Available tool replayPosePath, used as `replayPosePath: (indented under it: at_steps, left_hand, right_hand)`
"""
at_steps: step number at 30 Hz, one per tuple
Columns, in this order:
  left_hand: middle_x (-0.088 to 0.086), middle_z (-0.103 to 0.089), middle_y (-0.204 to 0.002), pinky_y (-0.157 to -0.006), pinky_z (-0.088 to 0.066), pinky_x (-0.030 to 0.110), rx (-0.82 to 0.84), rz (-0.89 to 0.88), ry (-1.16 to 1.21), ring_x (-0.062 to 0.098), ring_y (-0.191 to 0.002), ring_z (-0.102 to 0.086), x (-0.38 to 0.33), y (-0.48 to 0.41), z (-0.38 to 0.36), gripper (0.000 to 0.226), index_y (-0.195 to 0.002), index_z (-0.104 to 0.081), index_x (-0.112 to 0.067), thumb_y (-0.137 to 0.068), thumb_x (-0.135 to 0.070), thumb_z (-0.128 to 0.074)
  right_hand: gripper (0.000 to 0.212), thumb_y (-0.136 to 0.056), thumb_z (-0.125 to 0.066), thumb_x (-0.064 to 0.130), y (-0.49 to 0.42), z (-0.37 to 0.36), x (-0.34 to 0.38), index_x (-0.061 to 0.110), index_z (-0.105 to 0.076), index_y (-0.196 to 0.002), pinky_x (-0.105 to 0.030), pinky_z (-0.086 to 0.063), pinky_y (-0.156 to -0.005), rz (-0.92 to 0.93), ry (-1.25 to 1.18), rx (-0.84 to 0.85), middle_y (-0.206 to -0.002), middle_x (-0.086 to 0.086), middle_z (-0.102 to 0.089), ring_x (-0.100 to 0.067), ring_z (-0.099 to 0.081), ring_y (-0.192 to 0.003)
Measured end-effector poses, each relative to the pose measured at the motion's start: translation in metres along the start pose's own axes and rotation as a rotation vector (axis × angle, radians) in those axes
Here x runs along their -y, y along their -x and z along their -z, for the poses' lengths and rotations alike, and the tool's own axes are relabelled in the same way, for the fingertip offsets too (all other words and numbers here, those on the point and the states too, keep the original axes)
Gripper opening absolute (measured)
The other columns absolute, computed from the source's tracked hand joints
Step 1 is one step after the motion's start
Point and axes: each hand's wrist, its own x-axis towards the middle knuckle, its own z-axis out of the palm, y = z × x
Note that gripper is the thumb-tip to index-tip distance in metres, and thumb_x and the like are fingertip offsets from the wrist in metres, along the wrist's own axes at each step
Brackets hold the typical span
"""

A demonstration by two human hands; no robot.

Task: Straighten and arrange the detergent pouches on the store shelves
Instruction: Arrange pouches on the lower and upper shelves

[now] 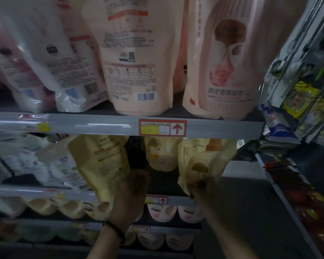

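Seen from low down, facing store shelving in dim light, with some motion blur.

On the second shelf (26, 190), centre: tilted yellow pouch (101, 165), back panel forward, top leaning left, bottom hanging out past the shelf edge. Gripped at its lower right edge by the left hand (131, 191); fingers (140, 179) curled onto the pouch, thumb not made out through the blur. Dark wristband (116, 230) on that wrist.

To the right on the same shelf: bottle-print yellow pouch (204, 159), front panel forward, leaning slightly, lower end also out past the edge. Held at its lower left corner by the right hand (200, 184), fingers closed round the pouch bottom.

Between the two, further back and apart from both hands: third yellow pouch (163, 154), upright.

On the top shelf (101, 126): peach pouch (135, 62) with barcode side forward, and just beside it on the right a front-facing peach pouch (226, 62), both upright at the edge. Left of these, white pouches (64, 62) leaning left. Red-arrow price label (162, 127) on the shelf strip below the peach pair.

Left on the second shelf: jumbled white packs (36, 165). On the lower shelves: rows of pale pouches (163, 212). Far right: rack of hanging packets (307, 101)
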Motion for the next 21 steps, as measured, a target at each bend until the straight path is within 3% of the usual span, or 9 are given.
replayPosePath:
  at_steps: [3, 5, 8, 10, 11, 14, 17, 19, 21]
  left_hand:
    - [-0.018, -0.071, -0.090, -0.064, -0.046, 0.017, -0.177, -0.017, 0.019, 0.000, -0.081, -0.066, 0.008, 0.003, 0.024, 0.017, -0.096, -0.067, -0.036, -0.103, -0.021, -0.063]
    - [-0.016, -0.070, -0.089, -0.065, -0.052, 0.027, -0.268, -0.015, 0.068, 0.002, -0.079, -0.065, 0.013, 0.005, 0.038, 0.018, -0.093, -0.063, -0.035, -0.102, -0.021, -0.065]
    - [-0.006, -0.062, -0.096, -0.071, -0.057, 0.046, -0.411, 0.011, 0.116, 0.014, -0.084, -0.063, 0.028, 0.004, 0.055, 0.014, -0.097, -0.056, -0.029, -0.099, -0.024, -0.069]
    - [0.001, -0.053, -0.103, -0.075, -0.055, 0.051, -0.479, 0.039, 0.106, 0.026, -0.091, -0.058, 0.038, 0.003, 0.063, 0.024, -0.101, -0.050, -0.023, -0.094, -0.021, -0.073]
    - [0.003, -0.050, -0.104, -0.078, -0.053, 0.051, -0.513, 0.042, 0.093, 0.029, -0.094, -0.056, 0.043, 0.003, 0.069, 0.029, -0.101, -0.049, -0.021, -0.092, -0.017, -0.076]
    - [0.003, -0.045, -0.114, -0.089, -0.046, 0.049, -0.565, 0.059, 0.077, 0.033, -0.111, -0.049, 0.048, 0.005, 0.076, 0.041, -0.108, -0.046, -0.019, -0.089, -0.007, -0.080]
    - [0.003, -0.042, -0.137, -0.099, -0.047, 0.046, -0.501, 0.185, 0.222, 0.029, -0.127, -0.046, 0.048, -0.001, 0.079, 0.056, -0.136, -0.042, -0.015, -0.094, -0.013, -0.077]
    - [0.003, -0.048, -0.145, -0.098, -0.047, 0.033, -0.433, 0.218, 0.325, 0.022, -0.130, -0.050, 0.047, -0.006, 0.080, 0.060, -0.149, -0.040, -0.015, -0.098, -0.012, -0.072]
    - [-0.002, -0.060, -0.139, -0.090, -0.048, 0.020, -0.391, 0.171, 0.354, 0.015, -0.123, -0.059, 0.048, -0.008, 0.080, 0.054, -0.148, -0.046, -0.018, -0.100, -0.011, -0.069]
  right_hand:
    - [0.030, -0.091, -0.069, 0.032, 0.012, -0.027, 0.013, 0.006, -0.066, -0.106, -0.034, -0.051, -0.066, -0.006, -0.068, 0.009, -0.095, -0.016, -0.071, -0.024, -0.068, -0.083]
    - [0.026, -0.088, -0.069, 0.036, 0.022, -0.045, 0.021, 0.011, -0.070, -0.097, -0.039, -0.057, -0.073, 0.038, -0.059, 0.042, -0.089, -0.008, -0.073, -0.023, -0.070, -0.082]
    - [0.007, -0.095, -0.074, 0.029, 0.041, -0.073, 0.037, 0.026, -0.072, -0.090, -0.033, -0.059, -0.077, 0.098, -0.052, 0.098, -0.090, 0.001, -0.074, -0.014, -0.071, -0.084]
    - [0.004, -0.094, -0.075, 0.029, 0.053, -0.090, 0.049, 0.025, -0.074, -0.096, -0.038, -0.059, -0.079, 0.075, -0.115, 0.183, -0.097, 0.002, -0.074, -0.012, -0.071, -0.090]
    - [0.007, -0.095, -0.075, 0.028, 0.058, -0.100, 0.055, 0.026, -0.074, -0.101, -0.031, -0.058, -0.077, 0.090, -0.127, 0.222, -0.102, 0.005, -0.073, -0.008, -0.070, -0.094]
    - [0.016, -0.096, -0.074, 0.030, 0.066, -0.115, 0.066, 0.031, -0.069, -0.111, -0.014, -0.051, -0.075, 0.150, -0.075, 0.299, -0.110, 0.016, -0.069, 0.005, -0.066, -0.101]
    - [0.018, -0.096, -0.077, 0.027, 0.068, -0.129, 0.080, 0.037, -0.067, -0.106, -0.010, -0.052, -0.077, 0.217, -0.064, 0.349, -0.109, 0.018, -0.069, 0.012, -0.064, -0.100]
    - [0.023, -0.094, -0.079, 0.033, 0.069, -0.137, 0.090, 0.045, -0.064, -0.106, -0.015, -0.055, -0.084, 0.251, -0.056, 0.366, -0.114, 0.017, -0.068, 0.009, -0.065, -0.103]
    - [0.030, -0.087, -0.078, 0.048, 0.068, -0.142, 0.095, 0.050, -0.065, -0.114, -0.033, -0.059, -0.097, 0.291, -0.048, 0.385, -0.122, 0.018, -0.068, 0.001, -0.065, -0.113]
